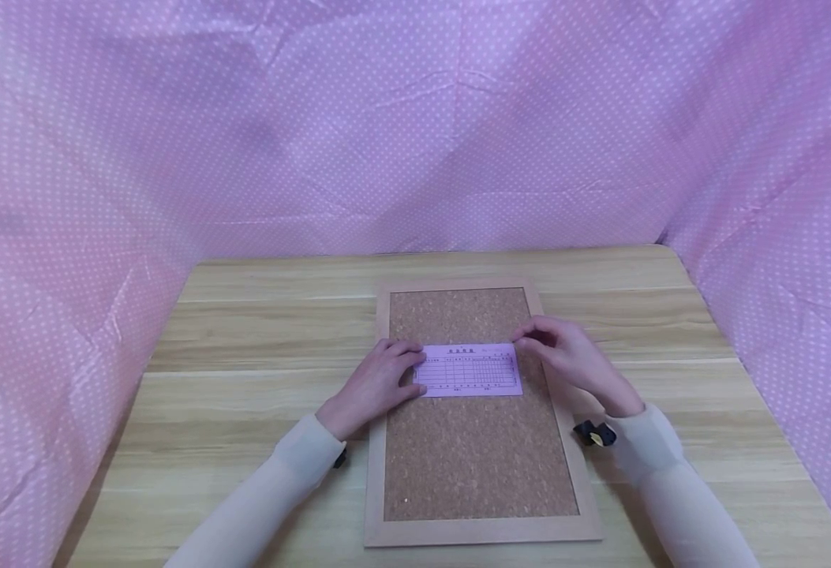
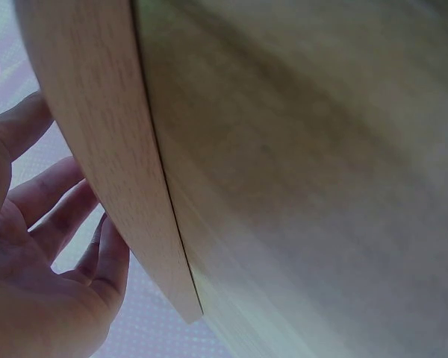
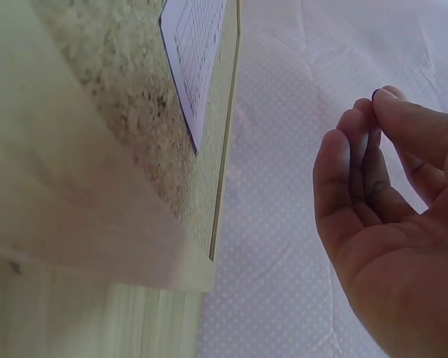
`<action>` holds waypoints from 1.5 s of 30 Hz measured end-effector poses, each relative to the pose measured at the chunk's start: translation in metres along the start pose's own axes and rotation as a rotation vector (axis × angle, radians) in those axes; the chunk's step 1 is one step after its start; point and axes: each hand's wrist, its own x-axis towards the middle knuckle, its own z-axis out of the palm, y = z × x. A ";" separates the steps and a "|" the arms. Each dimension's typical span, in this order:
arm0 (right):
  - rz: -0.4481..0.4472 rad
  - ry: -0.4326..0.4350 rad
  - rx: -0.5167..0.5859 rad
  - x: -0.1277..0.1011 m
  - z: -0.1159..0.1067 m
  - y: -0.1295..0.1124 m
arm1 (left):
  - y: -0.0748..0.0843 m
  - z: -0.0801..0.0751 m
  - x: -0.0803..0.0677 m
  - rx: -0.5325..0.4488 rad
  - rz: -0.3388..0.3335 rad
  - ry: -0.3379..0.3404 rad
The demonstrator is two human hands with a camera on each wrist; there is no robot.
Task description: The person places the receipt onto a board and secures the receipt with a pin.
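A pink printed form slip (image 1: 468,371) lies flat across the middle of a wood-framed cork board (image 1: 482,465). My left hand (image 1: 379,383) rests at the slip's left edge, fingertips and thumb spread and pressing on it. In the left wrist view this hand (image 2: 52,261) shows beyond the board's wooden frame (image 2: 108,112). Near the slip's upper right corner is my right hand (image 1: 567,355). In the right wrist view, the thumb and a finger of that hand (image 3: 403,224) pinch a small dark-blue thing (image 3: 375,94), mostly hidden by the fingertips.
The board lies lengthwise on a wood-grain table (image 1: 259,394). A pink dotted cloth (image 1: 415,126) hangs behind the table and at both sides. A black item with a yellow patch (image 1: 595,434) is at the right cuff.
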 end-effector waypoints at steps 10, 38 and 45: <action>-0.011 -0.032 0.002 0.008 0.006 -0.003 | 0.000 0.000 0.001 0.010 0.004 -0.005; 0.004 -0.123 -0.022 0.031 0.022 -0.012 | 0.000 0.000 0.001 0.008 -0.005 -0.012; -0.023 -0.137 -0.038 0.035 0.026 -0.011 | 0.000 0.000 0.001 0.000 -0.004 -0.007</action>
